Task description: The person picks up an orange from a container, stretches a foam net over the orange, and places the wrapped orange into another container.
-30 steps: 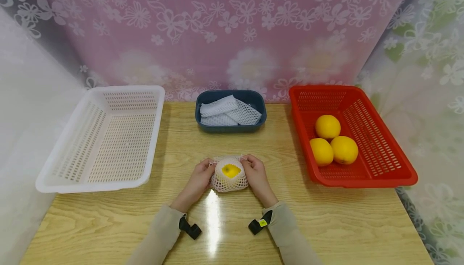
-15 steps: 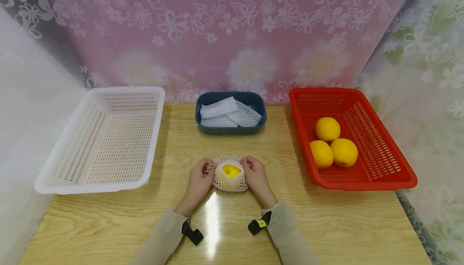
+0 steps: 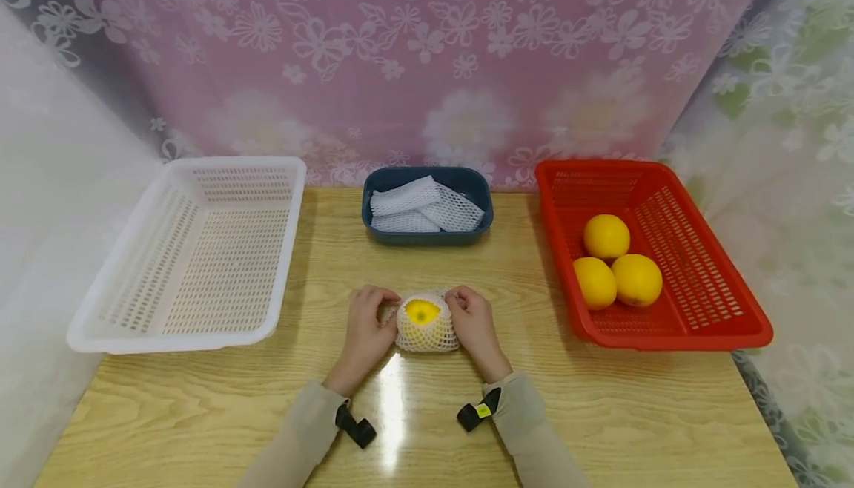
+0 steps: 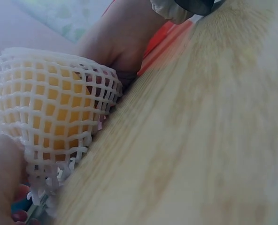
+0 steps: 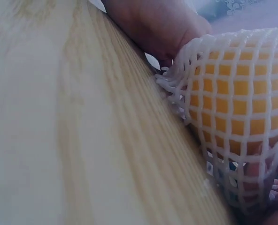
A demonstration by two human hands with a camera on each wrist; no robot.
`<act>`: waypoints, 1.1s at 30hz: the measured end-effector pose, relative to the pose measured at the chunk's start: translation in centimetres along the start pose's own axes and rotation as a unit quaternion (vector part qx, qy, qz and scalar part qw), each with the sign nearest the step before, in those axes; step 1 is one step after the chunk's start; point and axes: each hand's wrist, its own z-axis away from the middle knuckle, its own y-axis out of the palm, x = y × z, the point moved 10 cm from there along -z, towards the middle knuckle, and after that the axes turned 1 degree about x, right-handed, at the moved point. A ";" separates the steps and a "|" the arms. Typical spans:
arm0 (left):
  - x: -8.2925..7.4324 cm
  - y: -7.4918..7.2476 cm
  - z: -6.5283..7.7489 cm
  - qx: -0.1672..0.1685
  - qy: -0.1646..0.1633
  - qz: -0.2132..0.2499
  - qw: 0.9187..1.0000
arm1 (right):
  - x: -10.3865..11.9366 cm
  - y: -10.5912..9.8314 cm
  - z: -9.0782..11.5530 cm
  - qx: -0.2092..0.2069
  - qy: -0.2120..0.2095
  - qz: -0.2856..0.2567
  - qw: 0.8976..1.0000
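A yellow-orange fruit [image 3: 422,313], which looks like an orange, rests on the table inside a white foam net sleeve [image 3: 427,340]. Its top shows through the sleeve's opening. On the left, my left hand [image 3: 367,325] holds the sleeve's edge with bent thumb and fingers. The right hand [image 3: 475,325] grips the opposite side; in the right wrist view, a finger shows through the mesh [image 5: 240,126]. In the left wrist view, the left thumb [image 4: 5,168] lies against the net, and some fingertips are hidden.
A white basket [image 3: 288,251] stands on the left. At the back, a dark blue tray [image 3: 427,239] holds several folded foam nets [image 3: 440,206]. On the right, a red basket [image 3: 667,340] contains three similar fruits [image 3: 637,280]. A pink flowered curtain [image 3: 373,102] hangs behind the table.
The sleeve's left edge, earlier spread out toward the left hand, now lies closer around the fruit. My left fingers have shifted and opened slightly; the right hand stays nearly in place.
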 end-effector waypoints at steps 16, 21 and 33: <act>-1.3 4.8 1.3 0.237 -0.052 0.169 0.955 | -0.5 0.1 -0.2 -0.011 -0.012 -0.024 1.000; -1.1 4.2 1.2 0.207 -0.057 0.151 0.965 | -0.1 0.4 0.0 0.000 -0.042 -0.042 0.998; -3.5 1.1 0.4 0.135 -0.060 0.217 0.965 | 1.9 0.7 0.7 0.050 -0.150 -0.140 0.978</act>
